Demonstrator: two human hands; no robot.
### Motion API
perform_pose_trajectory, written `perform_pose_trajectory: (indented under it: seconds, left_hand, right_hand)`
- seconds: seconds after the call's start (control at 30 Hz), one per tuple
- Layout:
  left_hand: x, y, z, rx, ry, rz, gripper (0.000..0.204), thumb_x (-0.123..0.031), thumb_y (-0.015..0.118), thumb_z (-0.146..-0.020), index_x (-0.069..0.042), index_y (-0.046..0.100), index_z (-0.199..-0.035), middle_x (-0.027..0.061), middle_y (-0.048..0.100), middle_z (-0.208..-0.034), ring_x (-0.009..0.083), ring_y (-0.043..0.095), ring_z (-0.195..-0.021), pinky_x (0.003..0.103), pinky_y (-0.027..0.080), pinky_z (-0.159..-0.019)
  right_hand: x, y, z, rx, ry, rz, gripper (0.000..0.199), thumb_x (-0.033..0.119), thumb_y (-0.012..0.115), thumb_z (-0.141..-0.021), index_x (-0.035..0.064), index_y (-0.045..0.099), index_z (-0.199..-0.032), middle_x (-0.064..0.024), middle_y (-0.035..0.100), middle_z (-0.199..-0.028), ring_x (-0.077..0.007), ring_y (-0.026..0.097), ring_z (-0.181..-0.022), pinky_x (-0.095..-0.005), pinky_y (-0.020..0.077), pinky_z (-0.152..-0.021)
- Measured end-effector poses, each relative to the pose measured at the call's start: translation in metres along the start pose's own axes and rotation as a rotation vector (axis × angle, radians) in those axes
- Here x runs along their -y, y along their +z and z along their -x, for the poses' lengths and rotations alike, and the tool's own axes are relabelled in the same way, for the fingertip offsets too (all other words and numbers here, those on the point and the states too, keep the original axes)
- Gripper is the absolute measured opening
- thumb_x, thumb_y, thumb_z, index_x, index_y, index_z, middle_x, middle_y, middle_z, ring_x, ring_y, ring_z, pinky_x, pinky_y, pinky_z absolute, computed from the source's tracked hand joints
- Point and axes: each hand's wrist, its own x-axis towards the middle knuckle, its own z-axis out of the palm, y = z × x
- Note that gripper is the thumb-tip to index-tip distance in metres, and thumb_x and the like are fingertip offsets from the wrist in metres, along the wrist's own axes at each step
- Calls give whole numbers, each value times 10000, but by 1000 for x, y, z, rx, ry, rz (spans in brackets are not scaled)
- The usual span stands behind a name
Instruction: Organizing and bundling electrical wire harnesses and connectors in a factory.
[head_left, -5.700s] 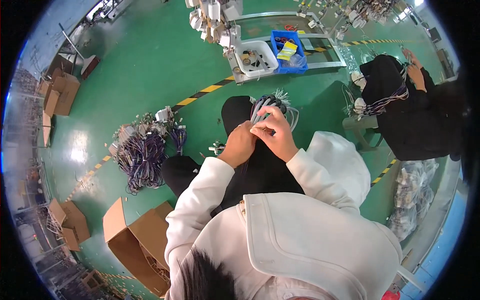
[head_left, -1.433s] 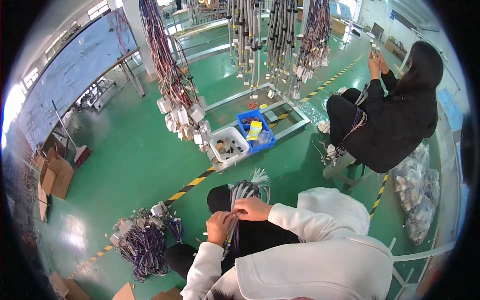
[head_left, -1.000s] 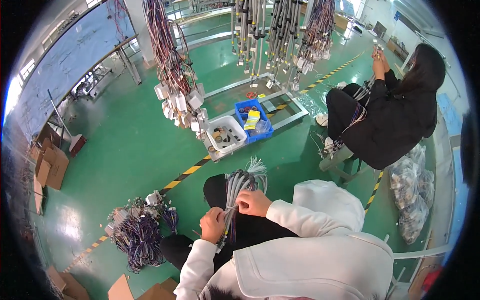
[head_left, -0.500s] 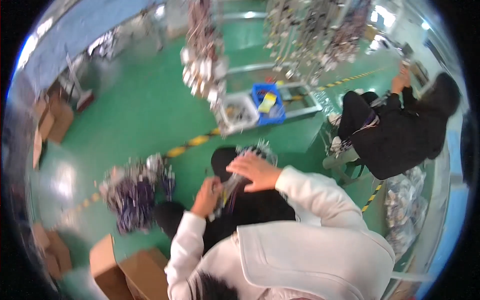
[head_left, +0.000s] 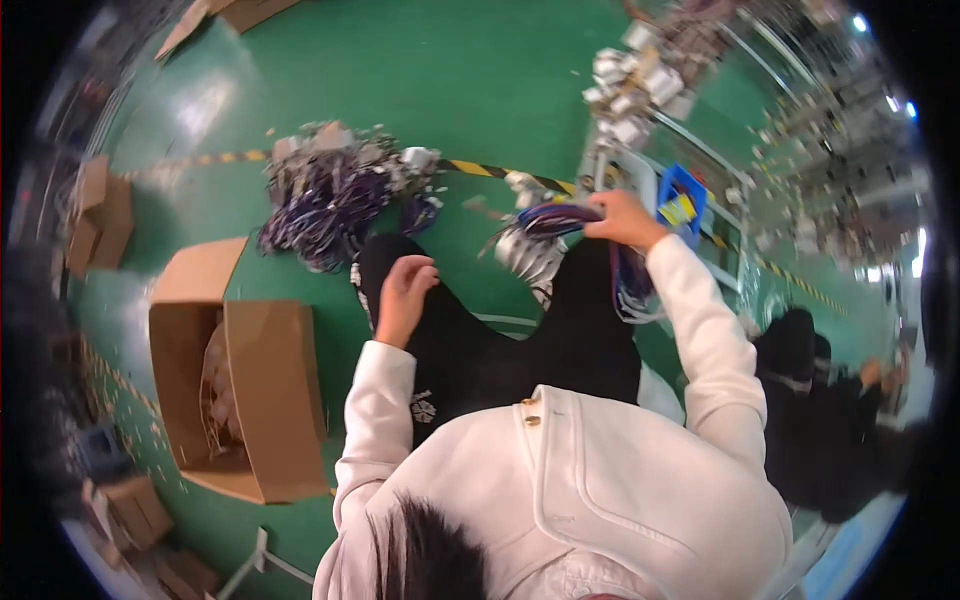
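My right hand (head_left: 622, 222) is closed round one end of a bundle of dark purple and blue wires (head_left: 556, 218), held out in front of my right knee. White connectors and loose wire ends hang around the bundle's far end. Over my left knee is my left hand (head_left: 404, 296), its fingers loosely bent and nothing visible in them. A large heap of similar wire harnesses (head_left: 330, 200) lies on the floor ahead of it. More wires (head_left: 632, 280) hang beside my right thigh, below the right hand.
An open cardboard box (head_left: 275, 400) stands at my left with something pale inside. A blue bin (head_left: 683, 200) sits on a metal-framed rack at right, near hanging harnesses (head_left: 640, 85). A co-worker in black (head_left: 810, 420) sits farther right. Yellow-black tape (head_left: 490, 170) crosses the green floor.
The view has turned left. My hands, earlier together at the wires over my lap, are apart: the right is out to the right with a wire bundle, the left over the left knee.
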Motion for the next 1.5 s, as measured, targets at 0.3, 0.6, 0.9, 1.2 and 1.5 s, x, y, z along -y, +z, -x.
perform_pose_trajectory:
  seconds: [0.3, 0.6, 0.9, 1.2, 1.5]
  left_hand:
    - [13, 46, -55, 308, -158, 156, 652, -331, 672, -873, 16, 392, -1348, 177, 508, -1302, 218, 466, -1228, 333, 340, -1052]
    - [0, 1, -174, 322, -390, 291, 617, -269, 674, -867, -18, 408, -1364, 71, 557, -1220, 156, 514, -1097, 298, 390, -976]
    - [12, -139, -232, -38, -102, -571, 428, -47, 608, -806, -71, 549, -1229, 153, 635, -1093, 300, 615, -1015, 337, 454, -891]
    - [226, -242, -206, 69, -220, -1057, 493, -69, 682, -731, -71, 551, -1206, 156, 555, -1245, 356, 530, -1134, 422, 433, -966]
    - [119, -121, -231, 217, -231, -546, 340, -65, 608, -867, 10, 565, -1196, 109, 645, -1094, 182, 621, -942, 299, 484, -856]
  right_hand:
    - [13, 12, -156, 301, 427, -1011, 228, 194, 671, -784, -23, 644, -850, -145, 683, -803, -211, 653, -676, -336, 535, -644]
    - [4, 144, -273, 213, 599, -1800, 212, 115, 602, -780, 35, 613, -976, -78, 660, -814, -173, 605, -625, -331, 528, -583]
    - [86, 273, -346, 189, 458, -2195, 374, 92, 524, -864, 99, 511, -1237, -125, 630, -1019, -242, 627, -878, -407, 525, -812]
    - [71, 363, -271, 823, 609, -1466, 406, 339, 600, -902, 68, 568, -1202, -81, 636, -1054, -162, 630, -876, -295, 512, -733]
    - [-44, 186, -220, 100, 647, -1597, 188, 206, 576, -903, 54, 609, -1008, -24, 633, -844, -93, 589, -688, -238, 495, -617]
